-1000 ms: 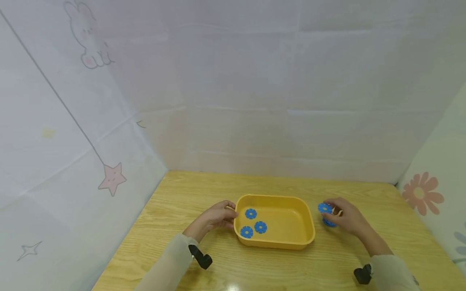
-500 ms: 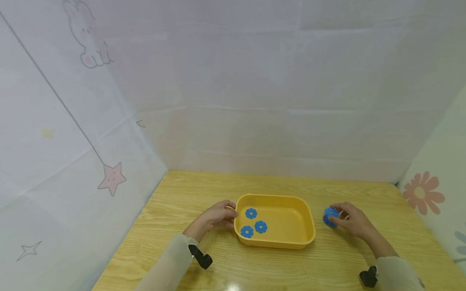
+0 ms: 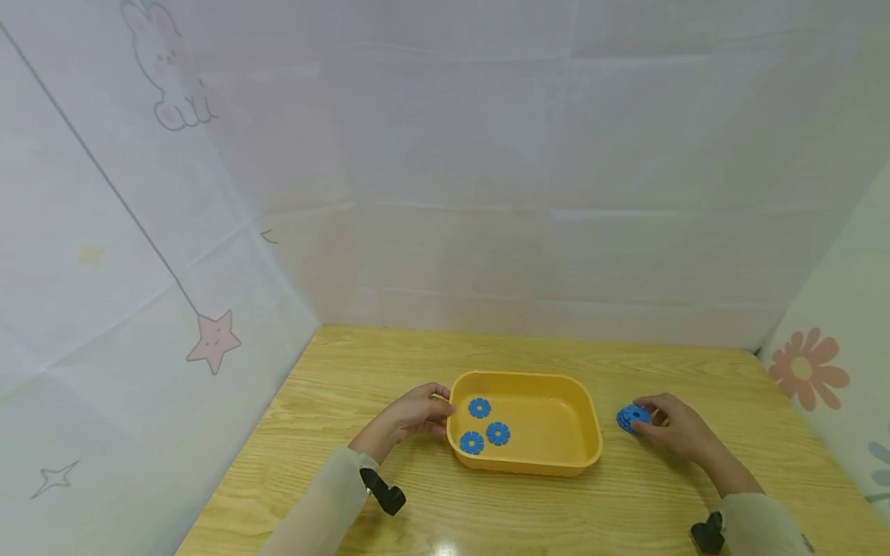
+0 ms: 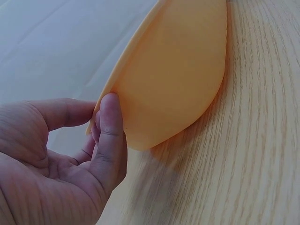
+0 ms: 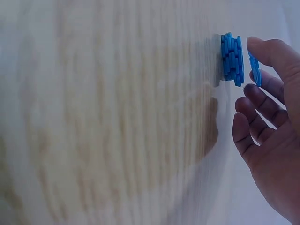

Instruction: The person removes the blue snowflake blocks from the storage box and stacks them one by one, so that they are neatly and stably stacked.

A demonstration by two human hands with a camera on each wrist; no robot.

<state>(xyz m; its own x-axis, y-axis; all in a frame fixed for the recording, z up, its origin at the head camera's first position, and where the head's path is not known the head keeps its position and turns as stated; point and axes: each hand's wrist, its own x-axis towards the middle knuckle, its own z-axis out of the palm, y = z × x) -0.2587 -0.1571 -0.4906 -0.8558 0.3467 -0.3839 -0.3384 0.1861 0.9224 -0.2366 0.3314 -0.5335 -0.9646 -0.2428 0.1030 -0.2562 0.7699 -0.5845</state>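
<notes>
My left hand [image 3: 416, 413] pinches the left rim of a yellow plastic tray [image 3: 549, 431] between thumb and fingers; the left wrist view shows the tray's outer wall [image 4: 173, 70] up close. Three blue snowflake discs, notched with a centre hole, lie flat at the tray's left end, one of them [image 3: 497, 433] nearest its middle. To the tray's right, my right hand [image 3: 676, 426] pinches another blue snowflake disc [image 5: 254, 68] between thumb and index finger. Just beneath that disc stands a stack of blue snowflake discs [image 5: 232, 60], with a small gap between them.
Everything stands on a light wooden table [image 3: 556, 517]. A white printed cloth [image 3: 487, 193] hangs behind the table and along both sides. Black wrist mounts [image 3: 382, 492] sit on both forearms.
My right hand has moved right and a little nearer, bringing its disc from the stack's upper left to right over the stack. The left hand and the tray hold still.
</notes>
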